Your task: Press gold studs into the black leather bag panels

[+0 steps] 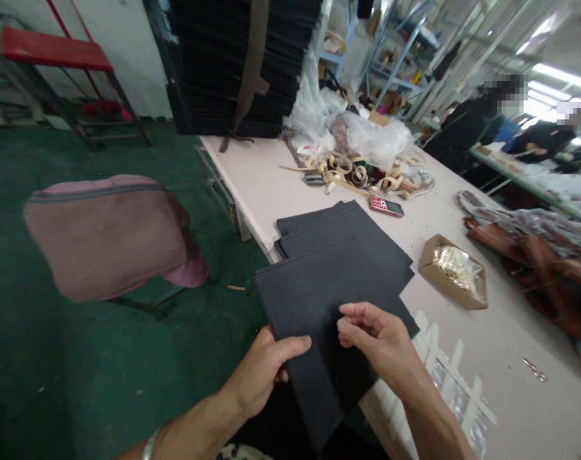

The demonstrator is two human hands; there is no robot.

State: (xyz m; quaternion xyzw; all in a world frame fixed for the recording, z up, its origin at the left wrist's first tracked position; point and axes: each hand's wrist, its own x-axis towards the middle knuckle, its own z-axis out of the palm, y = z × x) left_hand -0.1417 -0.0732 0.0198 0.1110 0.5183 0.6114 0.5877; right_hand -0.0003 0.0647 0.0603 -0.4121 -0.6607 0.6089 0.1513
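Note:
My left hand (264,367) is closed on the near left edge of a black leather panel (309,306), thumb on top and fingers underneath. The panel lies tilted over the table's edge, its lower corner hanging toward my lap. Just above its middle, my right hand (384,342) is closed in a pinch, thumb against the curled fingers. Whatever sits between those fingertips, if anything, is too small to name. Beyond the held panel, more black leather panels (367,239) lie fanned out on the table, partly covered by it.
A cardboard box (441,289) holds bagged gold-coloured pieces. Nearby lie a mobile phone (386,206), tape strips (456,358), small metal rings (534,369) and brown straps (542,262). A tall black stack (209,70) stands behind. To the left is a cloth-covered stool (108,239). People work at right.

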